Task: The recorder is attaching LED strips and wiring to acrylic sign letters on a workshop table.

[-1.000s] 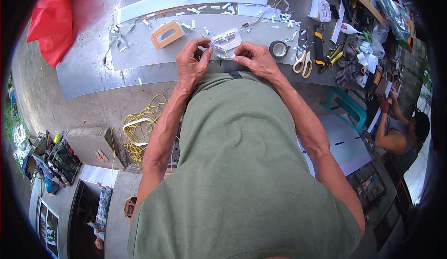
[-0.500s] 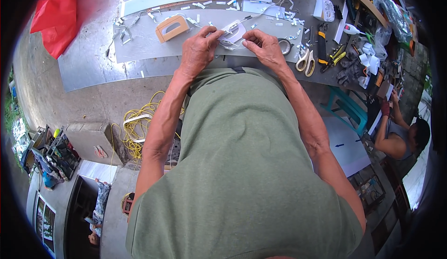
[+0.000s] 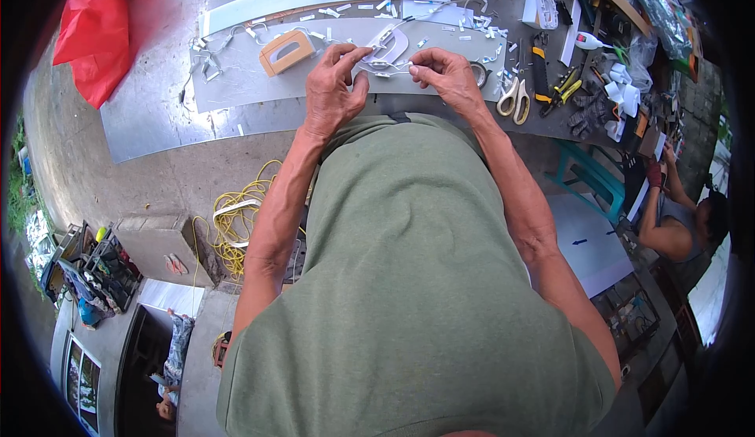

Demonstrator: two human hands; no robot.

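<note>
A white rounded letter-like shape [image 3: 399, 46] lies on the grey sheet [image 3: 236, 91] in front of me, with small white light modules on thin wire about it. My left hand [image 3: 334, 91] is at its left side, the index fingertip at its edge and the thumb held apart. On its right, my right hand [image 3: 447, 75] pinches the end of a thin white wire [image 3: 397, 73] between thumb and fingers. A tan block-like shape with an oval opening [image 3: 271, 61] rests left of my left hand. Small white modules lie scattered beyond both hands.
Right of my right hand are a tape roll [image 3: 480, 74], scissors [image 3: 515, 100], a yellow-black cutter [image 3: 541, 67] and pliers [image 3: 565, 87]. A red bag [image 3: 93, 40] lies far left. A co-worker [image 3: 672, 221] is at right; yellow cable [image 3: 232, 221] coils on the floor.
My left thumb has parted from the index finger and dropped lower. My right hand keeps its pinch on the wire. The whole view has shifted slightly.
</note>
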